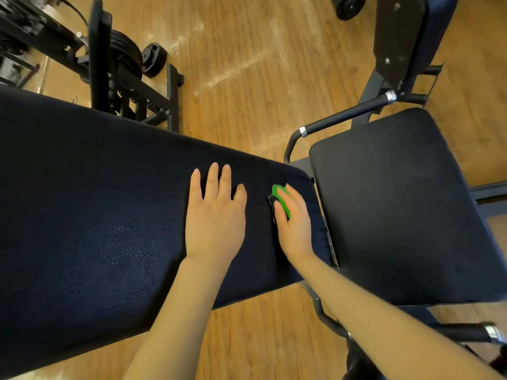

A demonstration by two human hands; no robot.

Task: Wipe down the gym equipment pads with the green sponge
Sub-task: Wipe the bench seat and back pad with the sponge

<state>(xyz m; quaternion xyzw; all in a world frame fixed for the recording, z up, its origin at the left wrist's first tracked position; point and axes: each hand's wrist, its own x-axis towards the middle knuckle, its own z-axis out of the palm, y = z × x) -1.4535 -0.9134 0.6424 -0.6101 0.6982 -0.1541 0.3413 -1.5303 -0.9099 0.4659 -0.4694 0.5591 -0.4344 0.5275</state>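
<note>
the right hand (292, 223) lies over the green sponge (281, 200), its grip pinching it from above: fingers curl down over the far end and one fingertip hooks the sponge's left edge, so only a strip of bright green and a sliver of dark underside show between the fingers. the sponge is pressed flat on the long dark blue pad (96, 215), right under that grip, close to the pad's rounded far-right corner. just left of the grip, the left hand (215, 215) rests palm down on the same surface, its own grip spread wide, fingers straight and fanned toward the far edge, holding nothing. the two hands sit near each other but not touching, a band of bare pad showing between them. to the right of the sponge grip, across a narrow gap with a metal edge in it, sits the squarer black seat pad (397, 209), nothing lying on it. beyond the grip and up to the right, a black handlebar (345, 115) with silver collars curves round the seat's far side. farther off in that direction an upright back pad (428, 31) stands on its black frame. far to the left of the grip, past the long pad's far edge, black weight plates (126, 56) hang on a dark rack. wooden floor (247, 78) shows all around, and both bare forearms reach in from the near edge.
</note>
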